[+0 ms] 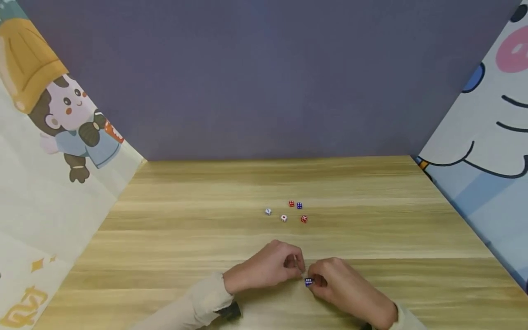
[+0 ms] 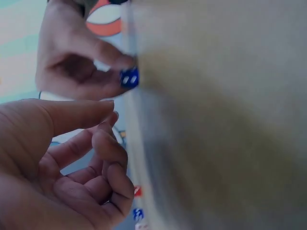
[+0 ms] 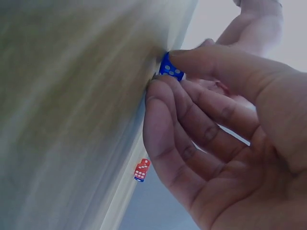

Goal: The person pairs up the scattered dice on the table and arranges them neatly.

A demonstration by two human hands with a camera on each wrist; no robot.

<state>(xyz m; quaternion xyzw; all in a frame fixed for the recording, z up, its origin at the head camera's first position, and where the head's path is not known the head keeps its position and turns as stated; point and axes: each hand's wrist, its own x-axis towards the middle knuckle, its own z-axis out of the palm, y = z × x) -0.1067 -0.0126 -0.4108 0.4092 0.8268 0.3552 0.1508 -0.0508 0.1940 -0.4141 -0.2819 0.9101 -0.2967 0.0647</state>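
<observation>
My right hand [image 1: 346,286] pinches a blue die [image 1: 308,282] with white pips between thumb and fingertips, low over the wooden table. In the right wrist view the blue die [image 3: 171,67] shows between thumb tip and fingers. My left hand [image 1: 270,266] is just left of it, its fingers loosely curled. In the left wrist view the left hand [image 2: 76,158] holds nothing visible, its thumb tip close to the index fingertip. Beyond the hands lie two red dice, one [image 1: 291,203] beside another blue die [image 1: 299,206] and one [image 1: 304,219] nearer, plus two white dice [image 1: 283,218] [image 1: 268,211].
The wooden table [image 1: 165,220] reaches back to a grey-purple wall [image 1: 264,82]. Panels with cartoon pictures stand along the left side [image 1: 74,201] and the right side [image 1: 486,151]. A dark strap [image 1: 230,311] shows at the left cuff.
</observation>
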